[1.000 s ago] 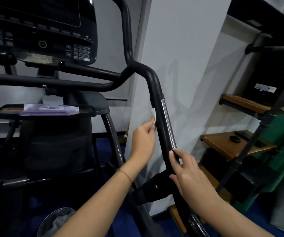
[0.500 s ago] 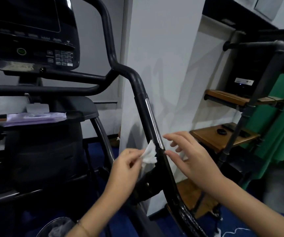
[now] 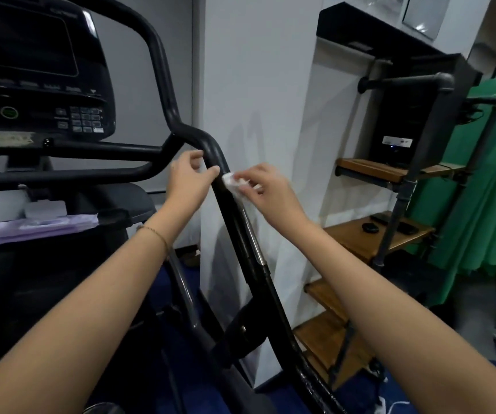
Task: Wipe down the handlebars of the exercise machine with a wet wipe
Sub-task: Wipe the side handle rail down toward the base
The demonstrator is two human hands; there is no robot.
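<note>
The black handlebar (image 3: 242, 237) of the exercise machine runs from the bend near the console down to the lower right, with a silver strip along its right side. My right hand (image 3: 267, 192) pinches a crumpled white wet wipe (image 3: 232, 181) and holds it against the right side of the bar, just below the bend. My left hand (image 3: 190, 179) sits on the bar's left side at the same height, its fingers and thumb curled round the tube.
The machine's console (image 3: 40, 85) with its keypad is at the upper left. A purple pack of wipes (image 3: 40, 227) lies on the tray below it. A white pillar (image 3: 255, 85) stands close behind the bar. Wooden pipe-frame shelves (image 3: 369, 234) and a green cloth (image 3: 480, 189) are at the right.
The wipe has passed from my left hand to my right. Both hands have moved up the bar from its lower part to just under the bend.
</note>
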